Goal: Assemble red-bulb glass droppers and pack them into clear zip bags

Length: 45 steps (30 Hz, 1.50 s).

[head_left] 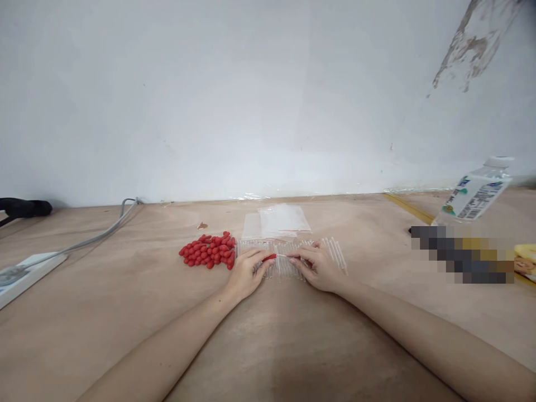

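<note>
My left hand [245,272] is closed in a pinch around a red rubber dropper bulb [269,257], its open end turned to the right. From the other side, my right hand [319,268] grips a thin clear dropper tube [281,255] between thumb and fingers. The tube's tip meets the bulb or lies right at its mouth; I cannot tell how far it goes in. Under both hands lies a row of clear tubes [340,257], side by side on the table. A heap of red bulbs [208,251] rests just left of my left hand.
Clear plastic bags [285,219] lie behind the tubes, near the wall [234,100]. To the right, a plastic bottle [477,192] stands beside a pixelated patch. A grey cable [100,233] runs to a white power strip [33,271] at left. A black object [29,207] sits at far left.
</note>
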Motion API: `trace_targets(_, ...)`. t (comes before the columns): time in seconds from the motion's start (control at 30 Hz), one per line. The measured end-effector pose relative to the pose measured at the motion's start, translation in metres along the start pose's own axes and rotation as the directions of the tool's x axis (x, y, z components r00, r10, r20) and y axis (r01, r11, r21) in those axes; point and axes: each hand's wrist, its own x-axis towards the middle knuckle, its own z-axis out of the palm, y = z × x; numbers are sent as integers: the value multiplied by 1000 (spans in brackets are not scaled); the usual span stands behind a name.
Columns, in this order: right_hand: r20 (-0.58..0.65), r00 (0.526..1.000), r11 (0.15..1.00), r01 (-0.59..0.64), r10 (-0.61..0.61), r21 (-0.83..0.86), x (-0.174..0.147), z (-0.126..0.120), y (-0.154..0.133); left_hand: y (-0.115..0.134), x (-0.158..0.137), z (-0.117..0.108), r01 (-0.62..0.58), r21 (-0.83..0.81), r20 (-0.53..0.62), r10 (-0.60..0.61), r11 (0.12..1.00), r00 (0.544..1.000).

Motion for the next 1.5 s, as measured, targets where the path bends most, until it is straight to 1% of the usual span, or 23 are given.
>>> trace_targets(0.07, 5, 1000, 1000, -3, 3, 11, 0, 0, 1, 0, 0, 0, 3, -58, 7, -2, 998, 1000)
trace_targets(0.13, 20, 1000, 1000, 0, 0, 22, 1, 1, 1, 1, -1, 1, 2, -75, -3, -2, 997, 1000)
trace_targets(0.2, 60, 998, 1000, 17, -18, 26, 1, 1, 1, 2, -1, 2, 0, -77, -10, -1, 997, 1000)
trace_targets(0.3, 121, 991, 998, 60, -62, 22, 0, 3, -1, 5, -1, 5, -7, -115, 13, 9, 993, 1000)
trace_targets(0.37, 97, 994, 998, 46, -49, 29, 0, 4, -2, 5, 0, 7, 5, -158, -9, -7, 987, 1000)
trace_targets(0.47, 2, 1000, 999, -26, 26, 42, 1, 5, 0, 1, 3, 7, 60, -203, -122, -86, 977, 989)
trace_targets(0.5, -24, 999, 998, -46, 47, 39, 1, 5, 1, -1, 4, 6, 85, -214, -144, -118, 973, 983)
trace_targets(0.57, -57, 996, 997, -69, 70, 25, 2, 4, 1, -5, 5, 6, 134, -235, -149, -172, 963, 974)
trace_targets(0.67, -63, 995, 997, -71, 72, 24, 2, 3, -1, -7, 4, 6, 179, -272, -113, -216, 945, 970)
trace_targets(0.87, -37, 997, 997, -61, 63, 53, 3, 2, -8, -3, 1, 8, 223, -396, -15, -249, 891, 968)
trace_targets(1.0, -16, 999, 997, -44, 45, 65, 2, 4, -5, -1, -1, 8, 238, -402, 40, -243, 884, 969)
trace_targets(1.13, 43, 999, 997, -29, 26, 75, 2, 2, -3, 0, -2, 8, 252, -403, 48, -255, 880, 966)
trace_targets(1.33, 124, 989, 996, 77, -81, 37, 5, -6, -2, 6, -7, 7, 241, -374, 111, -214, 896, 970)
trace_targets(1.43, 123, 984, 990, 135, -130, -30, 5, -9, -3, 7, -9, 7, 240, -355, 138, -204, 904, 969)
trace_targets(1.5, 92, 983, 982, 168, -160, -86, 5, -9, -2, 7, -9, 8, 258, -372, 136, -222, 892, 965)
